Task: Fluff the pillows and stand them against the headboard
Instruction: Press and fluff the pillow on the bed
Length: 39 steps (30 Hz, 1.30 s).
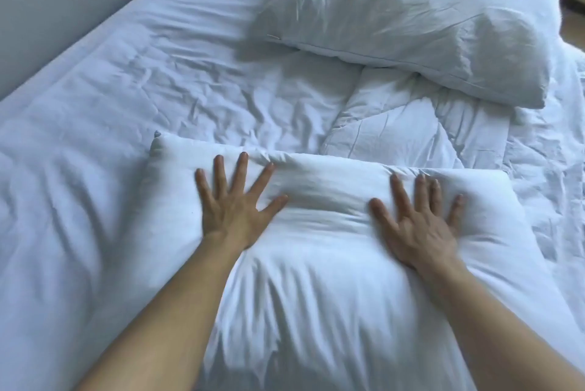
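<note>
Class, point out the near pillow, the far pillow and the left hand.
near pillow (pixel 316 264), head view, its bare middle.
far pillow (pixel 427 26), head view, its top face.
left hand (pixel 235 210), head view, back of the hand.

Pillows (pixel 316 264) & duvet (pixel 395 125): matt, creased white cloth.

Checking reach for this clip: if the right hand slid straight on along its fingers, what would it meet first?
Beyond the soft white pillow it presses, the right hand would probably meet the folded white quilt first; depth is unclear.
</note>
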Available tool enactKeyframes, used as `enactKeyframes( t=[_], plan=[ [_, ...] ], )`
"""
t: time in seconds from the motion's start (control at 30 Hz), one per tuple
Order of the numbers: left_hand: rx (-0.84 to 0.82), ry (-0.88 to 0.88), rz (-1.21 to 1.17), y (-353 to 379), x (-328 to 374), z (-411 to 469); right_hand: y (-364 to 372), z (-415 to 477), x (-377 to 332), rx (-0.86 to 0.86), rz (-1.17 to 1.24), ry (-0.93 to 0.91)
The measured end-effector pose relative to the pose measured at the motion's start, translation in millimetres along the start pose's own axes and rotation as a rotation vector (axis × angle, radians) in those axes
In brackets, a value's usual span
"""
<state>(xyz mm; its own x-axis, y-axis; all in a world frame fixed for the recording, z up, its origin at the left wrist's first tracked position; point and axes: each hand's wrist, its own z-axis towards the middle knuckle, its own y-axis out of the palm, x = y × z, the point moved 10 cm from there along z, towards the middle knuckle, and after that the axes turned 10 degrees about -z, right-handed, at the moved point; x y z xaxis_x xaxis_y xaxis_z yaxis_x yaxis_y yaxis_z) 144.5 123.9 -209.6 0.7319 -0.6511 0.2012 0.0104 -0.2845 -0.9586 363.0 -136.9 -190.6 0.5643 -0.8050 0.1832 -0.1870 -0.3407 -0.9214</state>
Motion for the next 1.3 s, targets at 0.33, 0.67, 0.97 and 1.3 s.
enactKeyframes(
  t=[0.33, 0.67, 0.97, 1.3],
  plan=[
    [-0.132, -0.193, -0.057, -10, -76, 8, 15, 3, 54, -0.113, 0.051, 0.163],
    [-0.168, 0.035, -0.146, -43, -50, -49, -61, -32, -75, 0.167, 0.129, -0.062],
    [-0.060, 0.069, -0.144, -4, -81, -61, -16, -64, -238, 0.118, 0.017, -0.293],
    [-0.018, 0.106, -0.091, 27, -79, -63, 10, -69, -234, 0.136, -0.020, -0.247]
  ],
)
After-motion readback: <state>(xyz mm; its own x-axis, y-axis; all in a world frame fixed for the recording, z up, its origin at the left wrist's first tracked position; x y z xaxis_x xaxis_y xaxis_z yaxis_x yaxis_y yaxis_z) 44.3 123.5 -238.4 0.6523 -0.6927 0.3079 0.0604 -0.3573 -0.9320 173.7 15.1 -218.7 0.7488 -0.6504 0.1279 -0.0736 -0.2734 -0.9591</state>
